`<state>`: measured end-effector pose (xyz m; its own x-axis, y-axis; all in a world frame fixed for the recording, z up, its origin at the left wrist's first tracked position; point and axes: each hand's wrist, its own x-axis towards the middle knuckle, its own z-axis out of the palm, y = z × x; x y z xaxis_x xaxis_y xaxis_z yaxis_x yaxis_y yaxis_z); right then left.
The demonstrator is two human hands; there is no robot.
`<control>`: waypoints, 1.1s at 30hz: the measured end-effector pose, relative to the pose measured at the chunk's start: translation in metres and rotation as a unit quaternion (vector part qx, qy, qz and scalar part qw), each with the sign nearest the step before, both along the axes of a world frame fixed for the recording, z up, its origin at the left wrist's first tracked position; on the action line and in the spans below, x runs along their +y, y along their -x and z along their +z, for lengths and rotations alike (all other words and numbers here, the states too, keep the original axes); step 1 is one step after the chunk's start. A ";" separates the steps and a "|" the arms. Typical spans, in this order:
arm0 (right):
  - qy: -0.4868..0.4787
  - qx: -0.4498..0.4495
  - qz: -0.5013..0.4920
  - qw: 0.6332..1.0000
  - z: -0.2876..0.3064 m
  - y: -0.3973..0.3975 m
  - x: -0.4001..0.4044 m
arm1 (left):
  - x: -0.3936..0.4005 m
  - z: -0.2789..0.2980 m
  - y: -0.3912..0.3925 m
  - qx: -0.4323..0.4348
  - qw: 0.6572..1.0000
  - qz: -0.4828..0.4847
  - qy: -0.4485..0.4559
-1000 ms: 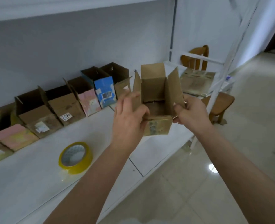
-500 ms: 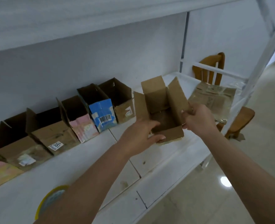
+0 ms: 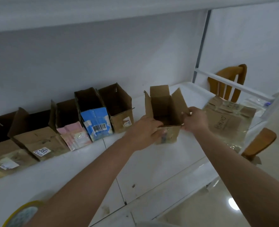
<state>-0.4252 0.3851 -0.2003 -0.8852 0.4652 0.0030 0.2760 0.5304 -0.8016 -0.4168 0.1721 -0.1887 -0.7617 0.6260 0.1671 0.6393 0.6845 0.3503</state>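
The left hand curls its fingers round the near left corner of a small brown cardboard box with open top flaps. The right hand pinches the box's right flap at the rim. The box stands upright at the white shelf, right of a row of open cardboard cartons and left of a flattened brown cardboard sheet.
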 end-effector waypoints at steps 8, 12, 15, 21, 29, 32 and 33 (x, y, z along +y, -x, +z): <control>0.086 -0.012 0.069 0.994 -0.004 0.049 0.007 | 0.020 0.002 0.022 0.171 0.981 0.083 0.048; 0.159 -0.022 0.103 0.982 0.000 0.062 0.003 | 0.036 0.003 0.034 0.202 0.970 0.126 0.054; 0.143 -0.022 0.130 0.981 0.000 0.067 0.005 | 0.037 0.005 0.049 0.211 0.959 0.173 0.074; 0.125 -0.024 0.160 0.979 -0.011 0.068 0.024 | 0.030 -0.001 0.071 0.186 0.937 0.260 0.141; -0.007 -0.057 0.186 0.981 -0.027 0.060 0.029 | 0.024 -0.007 0.091 0.129 0.916 0.329 0.189; -0.048 -0.047 0.186 0.980 -0.027 0.055 0.034 | 0.025 -0.008 0.089 0.149 0.923 0.292 0.202; -0.069 -0.044 0.187 0.979 -0.028 0.053 0.036 | 0.029 -0.008 0.085 0.172 0.929 0.278 0.175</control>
<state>-0.4779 0.4209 -0.2282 -0.9933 0.1083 -0.0412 0.1062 0.7094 -0.6967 -0.5017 0.2016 -0.1964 -0.9225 0.2135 0.3217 0.1859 0.9759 -0.1148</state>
